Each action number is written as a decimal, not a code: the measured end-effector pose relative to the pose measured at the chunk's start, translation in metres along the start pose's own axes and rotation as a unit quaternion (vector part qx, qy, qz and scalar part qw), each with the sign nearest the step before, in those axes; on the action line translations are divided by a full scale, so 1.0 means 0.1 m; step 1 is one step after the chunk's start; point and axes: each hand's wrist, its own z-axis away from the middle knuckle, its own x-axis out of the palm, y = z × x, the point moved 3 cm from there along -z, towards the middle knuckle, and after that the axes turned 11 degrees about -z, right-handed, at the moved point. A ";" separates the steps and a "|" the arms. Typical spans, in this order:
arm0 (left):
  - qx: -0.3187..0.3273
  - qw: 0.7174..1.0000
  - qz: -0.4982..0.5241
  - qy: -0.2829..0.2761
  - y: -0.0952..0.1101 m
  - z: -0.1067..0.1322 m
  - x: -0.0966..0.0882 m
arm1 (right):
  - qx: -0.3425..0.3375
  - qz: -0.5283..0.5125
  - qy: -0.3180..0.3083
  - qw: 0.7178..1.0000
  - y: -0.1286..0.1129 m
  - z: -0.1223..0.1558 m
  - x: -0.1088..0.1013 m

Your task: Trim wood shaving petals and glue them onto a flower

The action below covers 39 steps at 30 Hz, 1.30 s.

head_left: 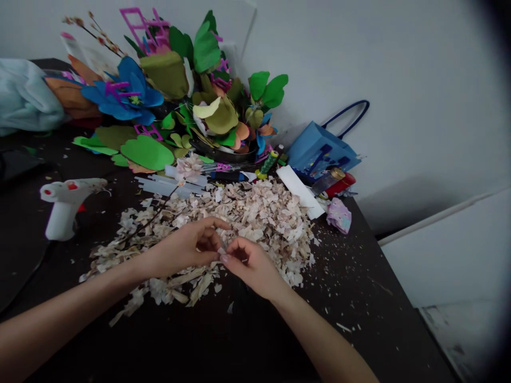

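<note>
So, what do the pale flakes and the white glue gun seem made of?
The pale flakes look like thin wood shavings, matte with fine streaks, though I cannot be sure. The glue gun looks like smooth moulded plastic, with a soft sheen.

Shavings pile (255,223) on work table (359,314) = ref pt for everything here. L hand (183,247) + R hand (251,266) over front of pile, close together. Glue gun (66,207) left of pile, just beside. Glue sticks (167,186) at back edge, twig (154,215) lying across pile's left part. Paper flower heap (179,90) behind pile, thread spool (268,164) between them. Paper strip (299,191) touching pile back right, crumpled cloth (339,215) right of it, tote bag (319,149) behind those. Fabric bundle (24,96) well left of heap, on table.
</note>
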 end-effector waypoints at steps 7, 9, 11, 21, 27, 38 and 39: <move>0.009 0.996 0.091 -0.015 -0.12 0.00 -0.08 | 0.068 -0.215 0.003 0.974 0.11 -0.16 0.08; 0.012 0.990 0.140 0.004 -0.17 0.00 -0.08 | 0.069 -0.283 0.016 0.957 0.15 -0.20 0.12; 0.008 0.986 0.161 0.040 -0.21 0.02 -0.06 | 0.062 -0.323 0.034 0.944 0.18 -0.23 0.17; 0.005 0.989 0.107 0.100 -0.20 0.13 -0.10 | 0.116 -0.382 0.001 0.917 0.25 -0.23 0.28; -0.006 0.996 0.036 0.079 -0.13 0.22 -0.15 | 0.172 -0.365 -0.061 0.913 0.20 -0.26 0.33; 0.004 0.994 0.091 0.057 -0.17 0.32 -0.19 | 0.140 -0.311 -0.080 0.937 0.15 -0.32 0.39; -0.002 0.994 0.096 0.053 -0.17 0.33 -0.20 | 0.141 -0.305 -0.084 0.938 0.14 -0.33 0.39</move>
